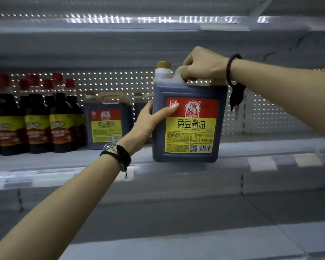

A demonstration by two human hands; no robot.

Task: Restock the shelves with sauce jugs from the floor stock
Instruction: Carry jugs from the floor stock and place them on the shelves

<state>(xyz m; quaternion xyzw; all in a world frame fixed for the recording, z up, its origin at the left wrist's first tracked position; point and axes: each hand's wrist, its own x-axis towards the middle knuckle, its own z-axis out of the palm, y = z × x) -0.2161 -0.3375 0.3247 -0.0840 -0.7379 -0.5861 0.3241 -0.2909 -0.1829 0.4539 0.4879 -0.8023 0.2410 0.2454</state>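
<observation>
A dark sauce jug point(189, 124) with a gold cap and a red and yellow label is held at the front edge of the middle shelf point(261, 149). My right hand point(203, 66) grips its top handle. My left hand point(150, 121) holds its left side, thumb across the label. Whether the jug's base touches the shelf I cannot tell. Another jug of the same kind point(106, 121) stands further back on the shelf to the left, and a further one point(140, 104) is partly hidden behind my left hand.
Several dark bottles point(38, 119) with red caps fill the shelf's left end. To the right of the held jug the shelf is bare up to the perforated back panel point(266, 113). A lower shelf point(176, 212) and an upper shelf point(120, 40) frame the space.
</observation>
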